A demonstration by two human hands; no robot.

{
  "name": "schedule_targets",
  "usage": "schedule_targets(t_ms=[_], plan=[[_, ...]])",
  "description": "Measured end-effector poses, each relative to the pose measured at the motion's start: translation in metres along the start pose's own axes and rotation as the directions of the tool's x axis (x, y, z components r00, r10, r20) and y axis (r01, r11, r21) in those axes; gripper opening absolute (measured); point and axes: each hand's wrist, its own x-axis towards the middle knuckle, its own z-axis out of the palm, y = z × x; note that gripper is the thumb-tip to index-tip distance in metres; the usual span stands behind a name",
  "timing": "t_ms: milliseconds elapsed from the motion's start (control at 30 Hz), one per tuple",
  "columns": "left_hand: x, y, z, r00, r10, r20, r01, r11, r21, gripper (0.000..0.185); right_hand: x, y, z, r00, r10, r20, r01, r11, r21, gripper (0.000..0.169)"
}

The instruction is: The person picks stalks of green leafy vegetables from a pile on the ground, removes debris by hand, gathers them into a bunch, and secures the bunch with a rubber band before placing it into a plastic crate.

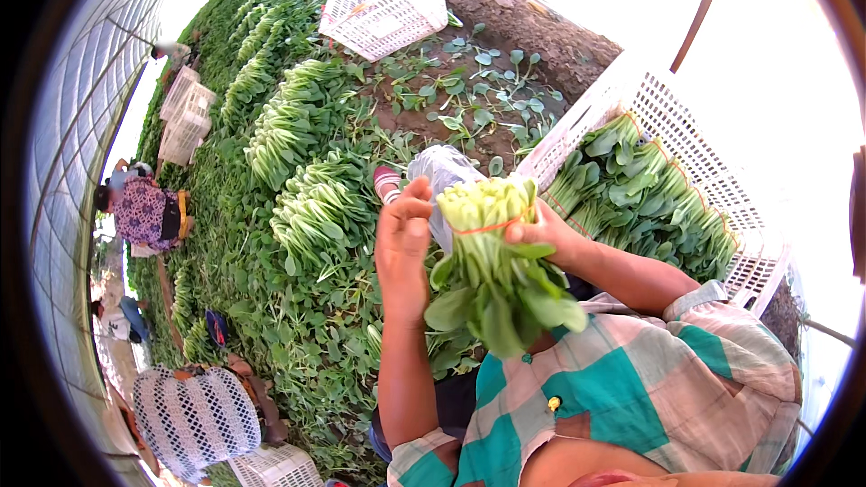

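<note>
A bundle of leafy greens (497, 264) is upright in front of my chest, pale cut stem ends up and leaves hanging down. An orange-red band (490, 226) circles it just below the stem ends. My right hand (548, 233) grips the bundle from the right, thumb on the near side; its other fingers are mostly hidden behind the stems. My left hand (404, 250) is raised just left of the bundle, holding nothing, its fingers loosely bent and apart from the thumb. Behind the bundle shows a clear plastic bag (440, 169).
At right, a white plastic crate (703, 149) holds banded bundles (643, 196). Another white crate (389, 17) stands at the far end. Piles of cut greens (321, 206) lie in rows across the leafy bed at left. Several people, including one in a white crocheted top (196, 419), crouch farther left.
</note>
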Motion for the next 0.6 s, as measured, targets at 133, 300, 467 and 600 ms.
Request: schedule_targets(t_ms=[133, 300, 467, 600], plan=[[0.005, -0.005, 0.029, 0.991, 0.068, 0.113, -0.093, 0.969, 0.227, 0.079, -0.006, -0.006, 0.02, 0.936, -0.348, 0.06, 0.285, 0.643, -0.711, 0.102], [0.001, -0.002, 0.036, 0.983, 0.107, 0.151, -0.157, 0.913, 0.377, 0.079, -0.013, 0.002, 0.029, 0.937, -0.348, -0.036, 0.214, 0.65, -0.729, 0.107], [0.013, -0.002, 0.064, 0.99, 0.125, 0.065, -0.141, 0.881, 0.452, 0.074, -0.017, 0.01, 0.019, 0.906, -0.41, -0.109, 0.213, 0.662, -0.718, 0.102], [0.021, -0.008, 0.081, 0.996, 0.091, -0.014, -0.078, 0.913, 0.4, 0.072, -0.02, 0.002, 0.008, 0.889, -0.435, -0.144, 0.219, 0.679, -0.701, 0.103]])
